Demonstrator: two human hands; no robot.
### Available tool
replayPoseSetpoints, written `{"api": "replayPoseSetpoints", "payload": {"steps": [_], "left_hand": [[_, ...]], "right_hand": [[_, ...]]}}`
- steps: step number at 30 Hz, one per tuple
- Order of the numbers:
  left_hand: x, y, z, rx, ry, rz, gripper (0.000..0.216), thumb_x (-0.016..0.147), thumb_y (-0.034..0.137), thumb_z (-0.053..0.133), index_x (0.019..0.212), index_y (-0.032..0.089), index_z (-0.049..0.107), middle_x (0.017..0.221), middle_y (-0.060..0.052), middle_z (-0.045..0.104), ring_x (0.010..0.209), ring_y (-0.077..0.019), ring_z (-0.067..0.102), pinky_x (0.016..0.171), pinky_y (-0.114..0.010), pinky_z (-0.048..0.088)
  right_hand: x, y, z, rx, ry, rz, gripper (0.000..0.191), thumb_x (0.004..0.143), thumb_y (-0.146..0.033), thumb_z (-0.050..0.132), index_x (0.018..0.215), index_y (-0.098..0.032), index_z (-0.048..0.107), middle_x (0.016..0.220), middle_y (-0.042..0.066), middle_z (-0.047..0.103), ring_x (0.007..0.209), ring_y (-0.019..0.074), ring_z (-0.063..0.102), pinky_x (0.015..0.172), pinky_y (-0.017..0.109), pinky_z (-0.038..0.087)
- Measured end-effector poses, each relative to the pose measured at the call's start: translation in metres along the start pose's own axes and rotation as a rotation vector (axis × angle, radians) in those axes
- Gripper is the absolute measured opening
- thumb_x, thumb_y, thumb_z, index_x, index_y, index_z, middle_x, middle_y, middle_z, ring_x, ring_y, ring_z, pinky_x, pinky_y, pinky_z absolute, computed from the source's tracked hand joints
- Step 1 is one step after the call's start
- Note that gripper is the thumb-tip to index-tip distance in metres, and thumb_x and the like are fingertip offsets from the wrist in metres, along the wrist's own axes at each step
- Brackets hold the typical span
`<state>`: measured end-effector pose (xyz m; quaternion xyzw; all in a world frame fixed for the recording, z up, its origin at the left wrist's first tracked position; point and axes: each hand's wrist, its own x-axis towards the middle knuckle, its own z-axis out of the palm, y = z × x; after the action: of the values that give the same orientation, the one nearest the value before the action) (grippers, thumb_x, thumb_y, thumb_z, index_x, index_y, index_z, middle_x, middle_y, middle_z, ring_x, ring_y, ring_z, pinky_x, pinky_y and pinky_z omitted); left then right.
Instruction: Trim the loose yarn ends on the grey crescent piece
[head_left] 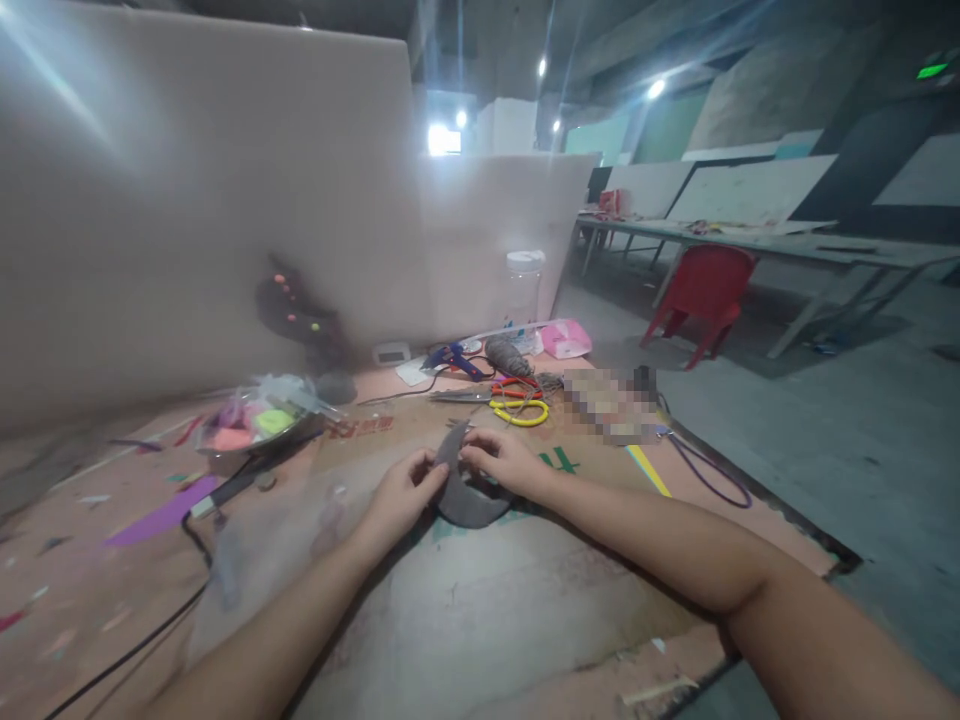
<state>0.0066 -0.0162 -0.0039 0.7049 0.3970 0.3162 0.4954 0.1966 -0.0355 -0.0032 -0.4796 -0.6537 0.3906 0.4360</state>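
Note:
A dark grey crescent-shaped piece (471, 508) is held over the cardboard on the table, its pointed tip upward and its rounded belly toward me. My left hand (411, 485) pinches its left edge between thumb and fingers. On the inner side, my right hand (499, 460) has its fingers bent close to the upper part of the crescent; whether they grip it or something small is hidden. Just beyond my hands lie yellow-handled scissors (519, 412) and a pair with red handles (517, 387).
Behind the scissors are a blue glue gun (457, 360), a ball of grey twine (508, 355), a clear jar (523, 290) and a pink packet (566, 338). At left stands a bowl of coloured pieces (259, 425), near a black cable (169, 620). A tall pale board (187, 180) borders the back.

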Motion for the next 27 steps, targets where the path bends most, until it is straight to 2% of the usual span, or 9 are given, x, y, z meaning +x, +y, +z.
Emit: {"api": "replayPoseSetpoints", "payload": {"steps": [4, 8, 12, 16, 20, 23, 27], "left_hand": [[0.000, 0.003, -0.001, -0.004, 0.006, -0.043, 0.029, 0.080, 0.046, 0.059, 0.079, 0.017, 0.058, 0.059, 0.005, 0.052, 0.050, -0.0116, 0.043, 0.049, -0.022, 0.033], [0.000, 0.001, -0.001, -0.023, 0.011, -0.079, 0.031, 0.079, 0.048, 0.061, 0.078, 0.017, 0.058, 0.062, 0.004, 0.053, 0.052, -0.0120, 0.045, 0.049, -0.022, 0.033], [0.000, -0.002, -0.001, -0.044, 0.006, -0.119, 0.032, 0.081, 0.050, 0.058, 0.077, 0.018, 0.054, 0.059, 0.006, 0.046, 0.050, -0.0114, 0.042, 0.048, -0.021, 0.032], [0.000, -0.002, -0.002, -0.039, 0.026, -0.048, 0.025, 0.081, 0.041, 0.057, 0.073, 0.018, 0.053, 0.062, 0.004, 0.048, 0.056, -0.0129, 0.044, 0.053, -0.022, 0.034], [0.002, -0.002, -0.003, -0.041, 0.026, -0.020, 0.019, 0.079, 0.035, 0.056, 0.072, 0.018, 0.052, 0.067, 0.003, 0.051, 0.066, -0.0150, 0.049, 0.062, -0.024, 0.039], [0.004, -0.005, -0.004, -0.058, 0.025, -0.018, 0.018, 0.078, 0.035, 0.055, 0.072, 0.018, 0.051, 0.065, 0.003, 0.049, 0.063, -0.0146, 0.048, 0.060, -0.024, 0.038], [0.004, -0.006, -0.006, -0.094, 0.011, -0.003, 0.014, 0.075, 0.032, 0.053, 0.070, 0.018, 0.050, 0.065, 0.004, 0.049, 0.063, -0.0143, 0.048, 0.059, -0.024, 0.037]], "right_hand": [[0.000, 0.005, -0.001, 0.025, -0.011, -0.004, 0.019, 0.084, -0.033, 0.057, 0.089, -0.016, 0.065, 0.076, 0.001, 0.064, 0.064, 0.0104, 0.056, 0.061, 0.022, 0.044], [0.001, 0.012, -0.003, 0.057, -0.004, 0.013, 0.022, 0.087, -0.035, 0.053, 0.093, -0.017, 0.064, 0.090, 0.004, 0.067, 0.070, 0.0114, 0.060, 0.062, 0.022, 0.047], [-0.002, 0.012, -0.008, 0.053, -0.028, 0.038, 0.023, 0.087, -0.036, 0.053, 0.090, -0.017, 0.065, 0.080, 0.002, 0.066, 0.065, 0.0116, 0.059, 0.059, 0.022, 0.047], [-0.005, 0.007, -0.010, 0.009, -0.038, 0.022, 0.020, 0.083, -0.035, 0.056, 0.086, -0.017, 0.064, 0.073, 0.001, 0.065, 0.062, 0.0124, 0.058, 0.058, 0.023, 0.045], [-0.002, 0.005, -0.010, -0.076, 0.087, -0.015, 0.019, 0.080, -0.034, 0.059, 0.071, -0.018, 0.053, 0.062, -0.003, 0.053, 0.058, 0.0112, 0.048, 0.056, 0.023, 0.037], [0.000, 0.006, -0.009, -0.134, 0.177, -0.039, 0.029, 0.077, -0.033, 0.058, 0.058, -0.020, 0.040, 0.056, -0.005, 0.039, 0.055, 0.0102, 0.036, 0.053, 0.024, 0.028], [-0.002, 0.004, -0.006, -0.176, 0.216, -0.036, 0.039, 0.075, -0.032, 0.056, 0.051, -0.022, 0.026, 0.051, -0.007, 0.025, 0.052, 0.0089, 0.027, 0.052, 0.025, 0.022]]}}
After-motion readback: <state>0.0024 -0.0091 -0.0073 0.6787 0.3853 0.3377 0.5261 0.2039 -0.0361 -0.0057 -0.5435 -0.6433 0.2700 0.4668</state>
